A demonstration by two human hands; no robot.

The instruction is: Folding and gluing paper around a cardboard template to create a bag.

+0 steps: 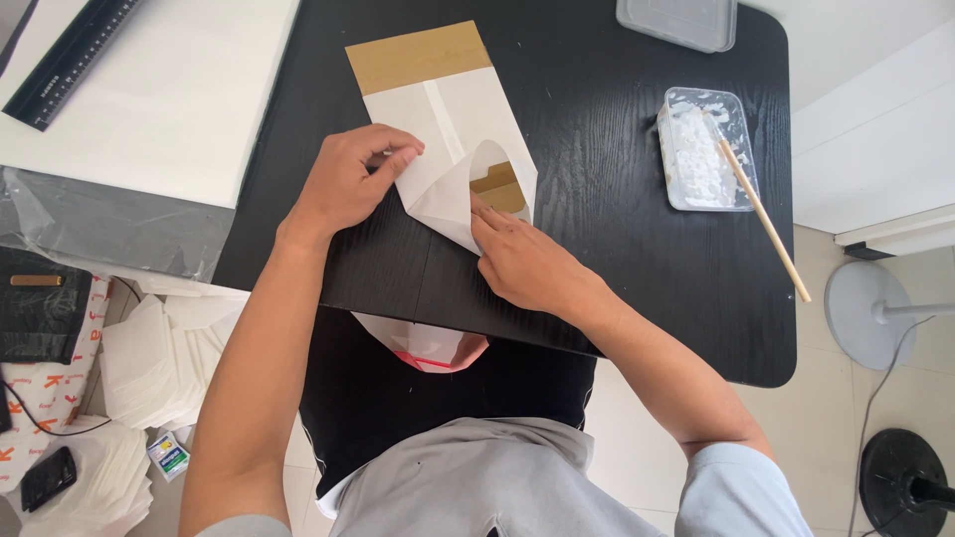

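Note:
A white paper sheet [460, 129] lies over a brown cardboard template [418, 55] on the black table [617, 259]. Its near corner is folded up into a curl, and a bit of cardboard shows through the opening. My left hand [348, 179] pinches the folded paper edge between thumb and fingers. My right hand [522, 261] presses flat on the lower part of the fold, fingertips on the crease.
A clear plastic tray of white paste [704, 149] with a wooden stick [764, 219] sits at right; another clear container [678, 20] at the top. A white board [159, 89] with a black ruler [70, 60] lies left. Paper stacks [159, 358] and a phone [47, 477] are on the floor.

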